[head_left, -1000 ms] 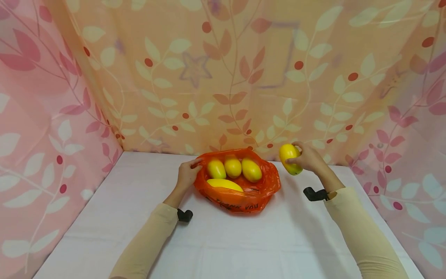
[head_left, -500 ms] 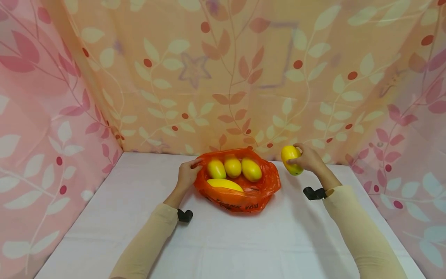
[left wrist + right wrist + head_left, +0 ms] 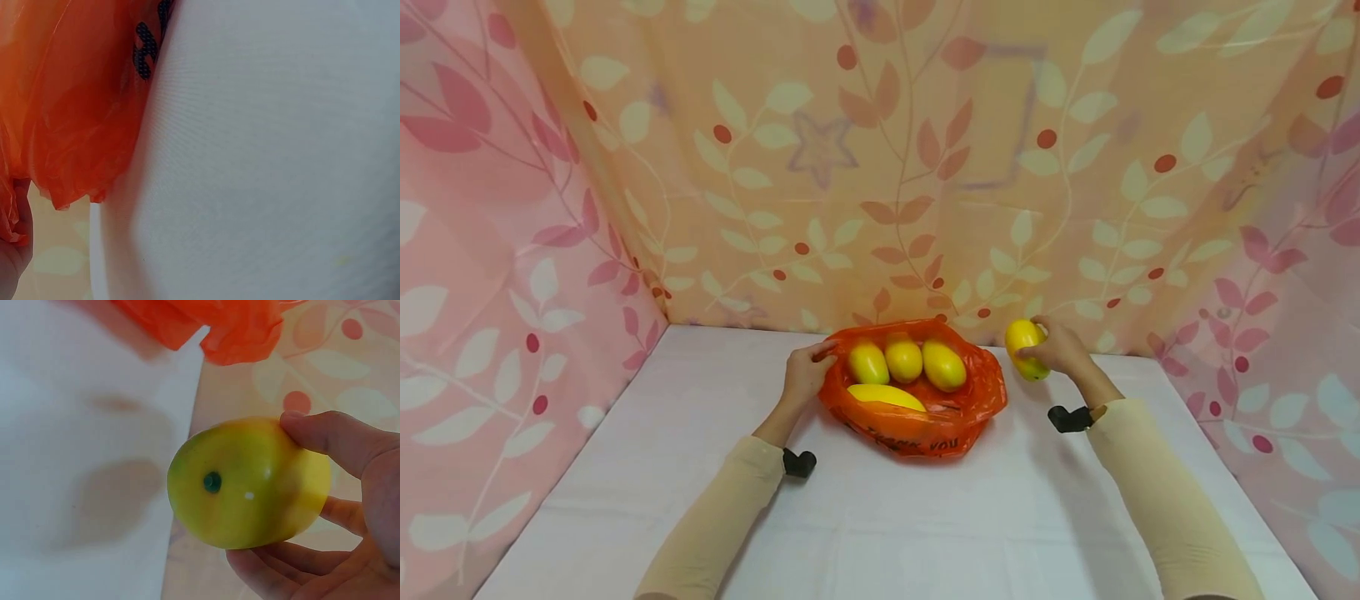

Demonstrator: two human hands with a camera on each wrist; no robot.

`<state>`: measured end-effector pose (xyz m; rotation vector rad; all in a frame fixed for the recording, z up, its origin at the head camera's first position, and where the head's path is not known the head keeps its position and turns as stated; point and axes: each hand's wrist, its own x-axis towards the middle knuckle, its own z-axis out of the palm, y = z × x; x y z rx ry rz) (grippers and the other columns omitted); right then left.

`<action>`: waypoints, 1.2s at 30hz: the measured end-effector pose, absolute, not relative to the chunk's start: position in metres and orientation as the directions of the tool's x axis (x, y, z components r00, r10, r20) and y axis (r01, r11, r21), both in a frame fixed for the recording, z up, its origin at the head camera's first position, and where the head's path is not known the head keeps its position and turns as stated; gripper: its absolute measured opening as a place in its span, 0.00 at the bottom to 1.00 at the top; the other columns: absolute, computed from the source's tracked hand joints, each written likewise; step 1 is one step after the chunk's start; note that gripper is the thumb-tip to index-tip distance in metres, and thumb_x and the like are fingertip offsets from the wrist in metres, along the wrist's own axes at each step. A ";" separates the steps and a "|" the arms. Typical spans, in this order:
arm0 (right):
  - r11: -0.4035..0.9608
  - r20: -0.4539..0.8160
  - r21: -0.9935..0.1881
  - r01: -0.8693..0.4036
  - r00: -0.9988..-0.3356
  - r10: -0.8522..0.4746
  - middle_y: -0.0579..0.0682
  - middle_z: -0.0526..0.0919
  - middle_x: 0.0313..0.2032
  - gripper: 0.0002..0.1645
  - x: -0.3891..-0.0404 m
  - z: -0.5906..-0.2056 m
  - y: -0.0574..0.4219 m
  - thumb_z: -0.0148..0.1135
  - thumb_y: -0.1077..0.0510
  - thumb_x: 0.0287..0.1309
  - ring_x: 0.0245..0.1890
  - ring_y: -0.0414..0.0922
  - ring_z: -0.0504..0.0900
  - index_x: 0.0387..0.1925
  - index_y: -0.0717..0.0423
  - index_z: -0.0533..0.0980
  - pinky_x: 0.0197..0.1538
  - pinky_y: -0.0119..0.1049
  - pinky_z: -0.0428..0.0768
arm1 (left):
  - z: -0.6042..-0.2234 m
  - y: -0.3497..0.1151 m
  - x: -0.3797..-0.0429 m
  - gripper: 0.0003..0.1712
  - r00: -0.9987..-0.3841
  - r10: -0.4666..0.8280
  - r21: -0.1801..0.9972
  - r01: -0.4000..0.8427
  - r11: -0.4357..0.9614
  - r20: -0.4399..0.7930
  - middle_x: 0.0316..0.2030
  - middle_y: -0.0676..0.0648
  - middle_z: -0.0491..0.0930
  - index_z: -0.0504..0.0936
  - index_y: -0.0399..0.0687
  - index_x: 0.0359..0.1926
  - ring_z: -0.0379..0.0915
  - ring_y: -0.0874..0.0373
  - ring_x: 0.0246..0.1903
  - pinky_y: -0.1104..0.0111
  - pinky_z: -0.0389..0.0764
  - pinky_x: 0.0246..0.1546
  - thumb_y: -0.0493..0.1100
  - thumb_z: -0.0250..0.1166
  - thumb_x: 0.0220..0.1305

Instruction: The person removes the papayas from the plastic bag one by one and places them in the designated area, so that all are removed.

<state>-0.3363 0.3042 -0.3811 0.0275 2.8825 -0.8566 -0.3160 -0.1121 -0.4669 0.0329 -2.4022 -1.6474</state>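
An orange-red plastic bag (image 3: 917, 433) with black lettering stands on the table, its mouth spread wide. Three yellow mangoes (image 3: 903, 361) sit in a row inside, behind a larger, longer yellow fruit (image 3: 886, 396) partly covered by the front rim. At the bag's left rim my left hand (image 3: 806, 372) grips the plastic; the left wrist view catches only part of that hand (image 3: 14, 250) at the rim. To the right of the bag my right hand (image 3: 1062, 347) holds a yellow-green mango (image 3: 1027, 348) in the air. Thumb and fingers wrap its sides, and its dark green stem end (image 3: 212, 482) shows.
White cloth covers the table (image 3: 887, 533). A floral curtain (image 3: 775, 167) rises right behind the bag, and pink floral curtains (image 3: 490, 292) flank both sides. Black wrist mounts (image 3: 799, 463) are worn at both cuffs. A shadow lies below the right hand.
My right hand has come down slightly with the mango, still beside the bag. My left hand keeps its grip on the rim, and the bag's contents look the same.
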 end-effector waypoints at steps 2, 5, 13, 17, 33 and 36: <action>0.842 -0.135 -0.537 0.058 -0.991 -0.018 0.73 0.60 0.67 0.47 -0.338 -0.383 0.306 0.65 0.54 0.59 0.60 0.68 0.66 0.72 0.66 0.53 0.62 0.61 0.72 | -0.467 -0.112 -0.316 0.17 -0.973 -0.147 0.923 0.112 0.368 0.177 0.48 0.37 0.85 0.84 0.40 0.53 0.80 0.47 0.48 0.58 0.82 0.51 0.35 0.64 0.63; 0.852 -0.135 -0.521 0.052 -0.991 -0.023 0.73 0.59 0.67 0.47 -0.341 -0.387 0.308 0.66 0.53 0.59 0.61 0.68 0.65 0.71 0.67 0.53 0.64 0.62 0.70 | -0.467 -0.112 -0.317 0.17 -0.974 -0.148 0.926 0.109 0.363 0.173 0.48 0.37 0.85 0.84 0.40 0.53 0.80 0.47 0.48 0.58 0.82 0.51 0.35 0.64 0.63; 0.860 -0.167 -0.504 0.077 -0.986 -0.009 0.73 0.59 0.68 0.49 -0.348 -0.401 0.312 0.66 0.52 0.58 0.62 0.68 0.64 0.71 0.68 0.54 0.66 0.63 0.67 | -0.468 -0.113 -0.316 0.17 -0.980 -0.142 0.928 0.083 0.363 0.143 0.50 0.37 0.84 0.83 0.41 0.54 0.79 0.47 0.51 0.57 0.81 0.54 0.35 0.64 0.64; 0.858 -0.182 -0.506 0.094 -0.983 0.000 0.73 0.59 0.68 0.48 -0.349 -0.408 0.314 0.65 0.52 0.58 0.61 0.67 0.65 0.71 0.68 0.54 0.67 0.63 0.66 | -0.468 -0.112 -0.316 0.17 -0.981 -0.136 0.927 0.082 0.367 0.141 0.50 0.37 0.83 0.83 0.41 0.55 0.79 0.46 0.51 0.56 0.80 0.55 0.35 0.63 0.64; 0.851 -0.198 -0.506 0.139 -0.979 0.042 0.74 0.60 0.67 0.50 -0.356 -0.423 0.317 0.64 0.50 0.60 0.61 0.68 0.64 0.71 0.71 0.51 0.68 0.63 0.64 | -0.467 -0.111 -0.316 0.17 -0.978 -0.140 0.930 0.095 0.356 0.153 0.50 0.37 0.84 0.84 0.40 0.53 0.79 0.46 0.52 0.56 0.81 0.54 0.35 0.64 0.63; 0.848 -0.204 -0.511 0.143 -0.978 0.042 0.74 0.60 0.67 0.50 -0.357 -0.424 0.317 0.63 0.49 0.61 0.61 0.68 0.64 0.72 0.71 0.50 0.68 0.63 0.63 | -0.467 -0.111 -0.317 0.16 -0.976 -0.145 0.925 0.101 0.366 0.164 0.49 0.38 0.84 0.84 0.40 0.52 0.79 0.47 0.50 0.57 0.82 0.52 0.35 0.64 0.63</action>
